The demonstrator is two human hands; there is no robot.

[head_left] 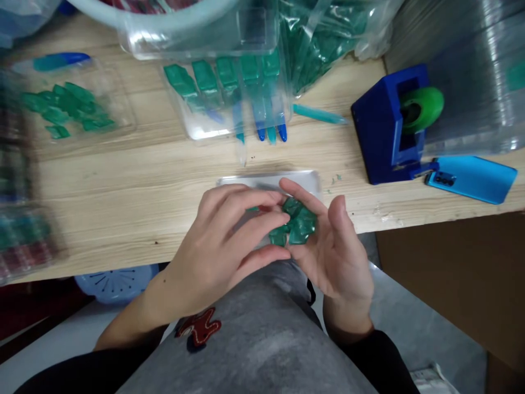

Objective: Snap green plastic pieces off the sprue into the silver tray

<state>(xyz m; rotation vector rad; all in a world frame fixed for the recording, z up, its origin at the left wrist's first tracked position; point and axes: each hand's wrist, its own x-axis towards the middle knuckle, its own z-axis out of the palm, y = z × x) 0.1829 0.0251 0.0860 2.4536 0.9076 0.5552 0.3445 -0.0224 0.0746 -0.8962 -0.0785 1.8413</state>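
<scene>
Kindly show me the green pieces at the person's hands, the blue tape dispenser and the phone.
Green pieces (302,226): head view, on a large held piece.
Blue tape dispenser (378,131): head view, on its side wall.
Phone (476,178): head view, middle of its blue back.

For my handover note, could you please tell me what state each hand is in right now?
Left hand: partly curled at the translucent green pieces; whether it grips any cannot be told.
Right hand: open and cupped, holding those pieces.

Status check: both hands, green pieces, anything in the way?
Right hand open, palm up, cradling translucent green angular pieces. Left hand curled beside them. Shallow pale rectangular tray partly hidden by hands; no obstruction seen.
</scene>
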